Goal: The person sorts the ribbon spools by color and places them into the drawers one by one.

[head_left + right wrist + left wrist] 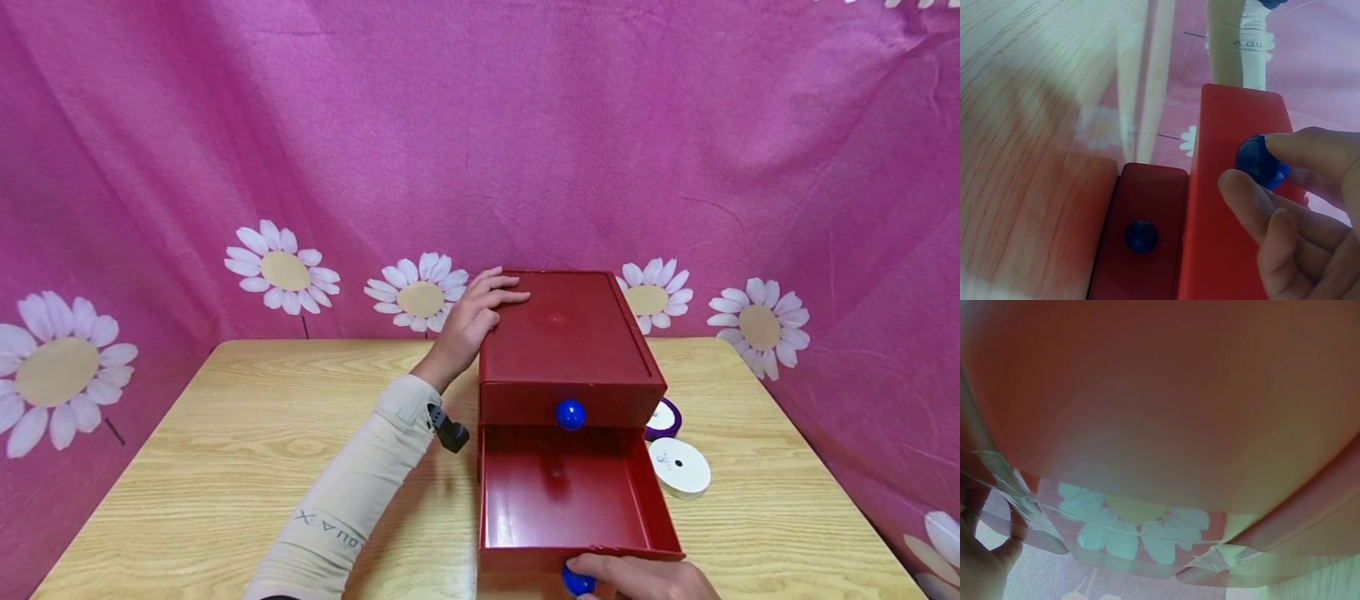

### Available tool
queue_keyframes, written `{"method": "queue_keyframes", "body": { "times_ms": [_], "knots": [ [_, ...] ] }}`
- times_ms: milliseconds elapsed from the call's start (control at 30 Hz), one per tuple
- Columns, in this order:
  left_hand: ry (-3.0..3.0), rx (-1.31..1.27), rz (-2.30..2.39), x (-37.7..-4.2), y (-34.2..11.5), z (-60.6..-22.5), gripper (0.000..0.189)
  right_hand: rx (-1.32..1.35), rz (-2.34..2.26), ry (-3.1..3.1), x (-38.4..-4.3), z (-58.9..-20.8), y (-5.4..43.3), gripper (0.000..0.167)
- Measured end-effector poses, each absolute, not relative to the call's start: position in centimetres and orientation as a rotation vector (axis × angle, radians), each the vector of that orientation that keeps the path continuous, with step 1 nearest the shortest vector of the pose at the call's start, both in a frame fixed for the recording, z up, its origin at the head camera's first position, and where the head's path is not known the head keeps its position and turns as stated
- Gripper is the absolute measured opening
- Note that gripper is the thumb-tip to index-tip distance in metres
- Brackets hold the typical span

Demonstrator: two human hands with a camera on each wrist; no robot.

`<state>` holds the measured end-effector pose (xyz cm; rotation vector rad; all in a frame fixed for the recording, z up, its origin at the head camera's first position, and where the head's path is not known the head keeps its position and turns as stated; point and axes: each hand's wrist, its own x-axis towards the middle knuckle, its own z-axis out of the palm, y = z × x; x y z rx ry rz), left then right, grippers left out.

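Note:
A red two-drawer box [566,333] stands on the wooden table, its upper drawer [517,404] closed and its lower drawer [558,508] pulled out. Nothing lies in the part of the lower drawer that shows. My right hand [648,577] pinches the round blue knob [1257,161] of that lower drawer between thumb and fingers. The upper drawer carries a matching blue knob [571,415]. My left hand [474,321] rests on the left edge of the box's top, fingers extended over it. Red plastic [1166,381] fills most of the left wrist view.
To the box's right lie a white ribbon spool [686,468] and a purple-rimmed spool [670,417], partly hidden by the box. A pink curtain [465,150] with daisies hangs behind and beside the table [247,450]. A small black device [448,429] sits on my left wrist.

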<state>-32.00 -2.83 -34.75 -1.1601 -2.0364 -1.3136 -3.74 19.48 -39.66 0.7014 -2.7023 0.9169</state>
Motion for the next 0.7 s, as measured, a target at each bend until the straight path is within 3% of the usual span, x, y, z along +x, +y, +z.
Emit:
{"method": "queue_keyframes", "body": {
  "times_ms": [700],
  "knots": [
    [-2.036,-1.155,-1.311,-32.26,-2.82,-34.98,0.049,0.730,0.915,-2.700,-4.06,-39.71,19.60,0.027]
  ]
}}
